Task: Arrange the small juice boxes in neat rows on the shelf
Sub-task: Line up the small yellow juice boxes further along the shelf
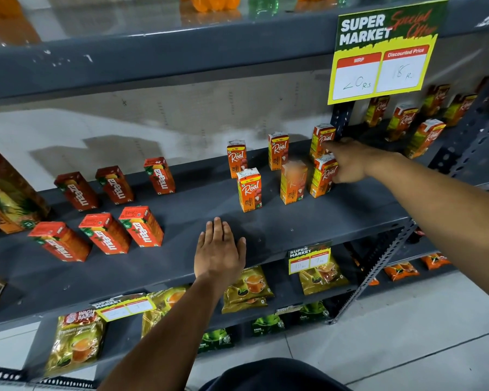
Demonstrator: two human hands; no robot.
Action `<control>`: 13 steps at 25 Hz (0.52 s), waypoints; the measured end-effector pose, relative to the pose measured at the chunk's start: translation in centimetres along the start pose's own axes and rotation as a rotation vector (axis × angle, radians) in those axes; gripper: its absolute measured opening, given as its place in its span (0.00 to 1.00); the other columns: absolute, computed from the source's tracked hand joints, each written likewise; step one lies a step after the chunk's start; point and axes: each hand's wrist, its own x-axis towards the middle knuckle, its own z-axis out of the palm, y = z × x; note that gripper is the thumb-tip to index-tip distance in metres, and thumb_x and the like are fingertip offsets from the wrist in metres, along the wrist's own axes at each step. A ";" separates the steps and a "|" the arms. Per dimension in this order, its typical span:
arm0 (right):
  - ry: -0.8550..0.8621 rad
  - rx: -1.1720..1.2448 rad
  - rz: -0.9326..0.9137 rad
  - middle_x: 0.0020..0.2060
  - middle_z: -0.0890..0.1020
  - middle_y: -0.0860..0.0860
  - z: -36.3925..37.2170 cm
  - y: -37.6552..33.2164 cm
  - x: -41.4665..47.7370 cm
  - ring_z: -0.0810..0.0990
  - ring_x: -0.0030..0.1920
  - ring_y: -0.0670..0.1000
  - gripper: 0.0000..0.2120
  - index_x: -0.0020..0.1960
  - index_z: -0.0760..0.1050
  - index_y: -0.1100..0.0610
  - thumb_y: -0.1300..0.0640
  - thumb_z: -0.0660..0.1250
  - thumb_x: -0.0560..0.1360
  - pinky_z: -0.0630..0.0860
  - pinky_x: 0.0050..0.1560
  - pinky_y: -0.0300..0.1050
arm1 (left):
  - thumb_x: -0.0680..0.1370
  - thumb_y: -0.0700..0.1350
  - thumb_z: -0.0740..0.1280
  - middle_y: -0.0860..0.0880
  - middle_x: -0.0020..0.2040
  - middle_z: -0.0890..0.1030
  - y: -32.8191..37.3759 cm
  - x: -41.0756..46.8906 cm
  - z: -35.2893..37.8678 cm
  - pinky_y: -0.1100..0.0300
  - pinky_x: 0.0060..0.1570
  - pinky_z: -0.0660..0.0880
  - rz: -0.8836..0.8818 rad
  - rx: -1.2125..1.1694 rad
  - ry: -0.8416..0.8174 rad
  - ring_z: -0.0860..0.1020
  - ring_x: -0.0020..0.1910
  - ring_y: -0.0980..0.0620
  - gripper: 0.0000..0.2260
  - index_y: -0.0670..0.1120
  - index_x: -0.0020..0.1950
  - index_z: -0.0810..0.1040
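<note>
Right hand (347,162), at right of centre, closed around the front-right Real juice box (322,176) — fingers wrapping its right side. Five more Real boxes (249,190) upright just left and behind, in two loose rows on the grey shelf (294,221). Left hand (219,252) flat, palm down, released, at lower centre near the shelf edge. Six Maaza boxes (141,225) at left — two rows.
</note>
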 end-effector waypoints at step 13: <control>0.427 0.687 -0.531 0.66 0.73 0.57 6.6 -20.5 -4.0 0.73 0.65 0.54 0.19 0.70 0.69 0.59 0.58 0.60 0.80 0.69 0.67 0.51 | 0.80 0.49 0.57 0.46 0.69 0.73 -8.8 -8.3 -1.7 0.53 0.69 0.66 -0.209 -0.808 0.623 0.69 0.70 0.51 0.19 0.43 0.68 0.73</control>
